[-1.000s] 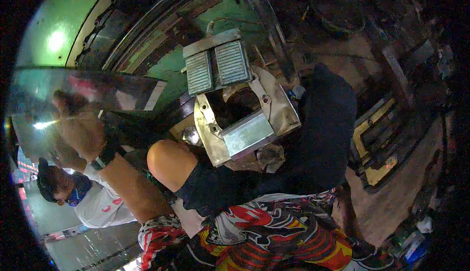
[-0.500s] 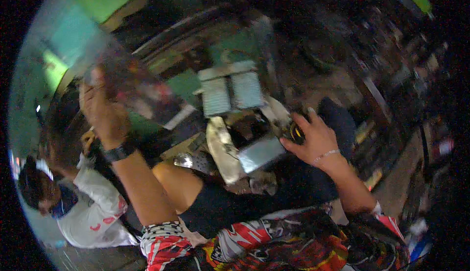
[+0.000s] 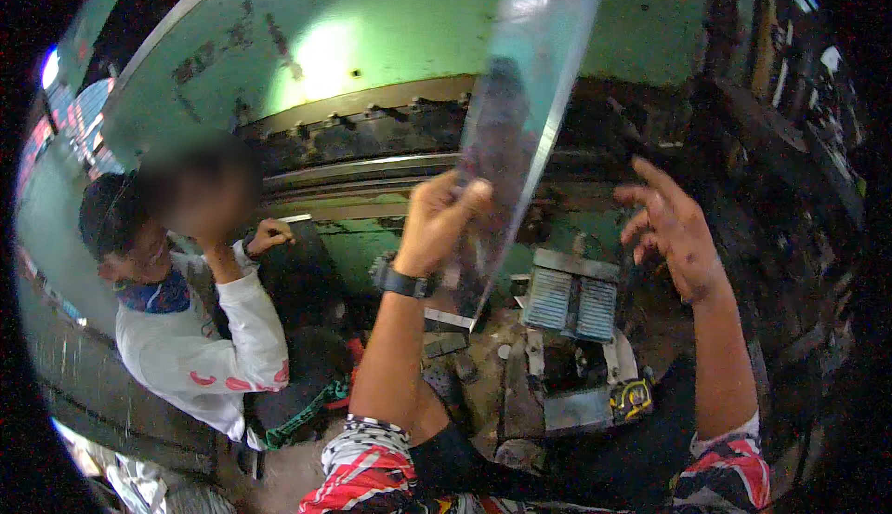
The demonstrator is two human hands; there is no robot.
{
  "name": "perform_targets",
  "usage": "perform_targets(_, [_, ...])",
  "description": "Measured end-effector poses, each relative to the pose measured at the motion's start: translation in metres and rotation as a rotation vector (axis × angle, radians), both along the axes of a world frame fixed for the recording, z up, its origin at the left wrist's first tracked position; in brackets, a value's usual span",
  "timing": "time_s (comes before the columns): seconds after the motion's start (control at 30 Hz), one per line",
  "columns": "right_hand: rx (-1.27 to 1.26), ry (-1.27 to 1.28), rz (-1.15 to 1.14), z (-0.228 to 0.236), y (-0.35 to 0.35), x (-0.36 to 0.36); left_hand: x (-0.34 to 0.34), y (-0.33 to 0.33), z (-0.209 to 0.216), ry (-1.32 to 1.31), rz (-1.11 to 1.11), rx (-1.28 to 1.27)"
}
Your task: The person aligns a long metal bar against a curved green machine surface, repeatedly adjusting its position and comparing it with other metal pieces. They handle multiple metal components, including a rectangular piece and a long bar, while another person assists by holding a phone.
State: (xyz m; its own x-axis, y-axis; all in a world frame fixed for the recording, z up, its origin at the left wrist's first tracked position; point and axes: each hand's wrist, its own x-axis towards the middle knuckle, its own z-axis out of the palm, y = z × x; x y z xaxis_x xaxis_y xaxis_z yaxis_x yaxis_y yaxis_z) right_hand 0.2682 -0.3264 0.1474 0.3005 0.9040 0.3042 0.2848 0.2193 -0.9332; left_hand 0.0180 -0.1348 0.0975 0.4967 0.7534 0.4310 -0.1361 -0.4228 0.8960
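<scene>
My left hand [image 3: 439, 226] is closed round the left edge of a long, shiny metal strip [image 3: 534, 77]. The strip stands tilted in front of me, its upper end running out of the picture and its surface mirroring dim shapes. Raised to the right of it, my right hand [image 3: 674, 230] has its fingers spread and holds nothing. Below that hand lies a yellow and black tape measure [image 3: 632, 400], beside a foot pedal with two ribbed treads [image 3: 571, 296]. A pale frame surrounds the dark opening beneath the pedal.
A large green machine [image 3: 400, 31] with a row of bolts along a dark beam [image 3: 372, 119] spans the far side. On my left a co-worker in a white sleeve [image 3: 255, 314] sits close, one hand [image 3: 271, 235] near a dark plate. Dark clutter fills the right.
My right hand has left the tape measure and risen, fingers spread. My left hand now appears nearer the middle with the metal strip upright. The view has swung toward the green machine.
</scene>
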Motion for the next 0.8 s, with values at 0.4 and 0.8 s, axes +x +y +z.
perform_targets(0.4, [0.183,0.66,-0.638,-0.068,0.178,-0.008,-0.035,0.059,-0.028,0.188,0.81,0.673])
perform_targets(0.8, [-0.006,0.985,-0.625,-0.092,0.246,-0.126,-0.01,0.048,-0.087,0.422,0.508,-0.131])
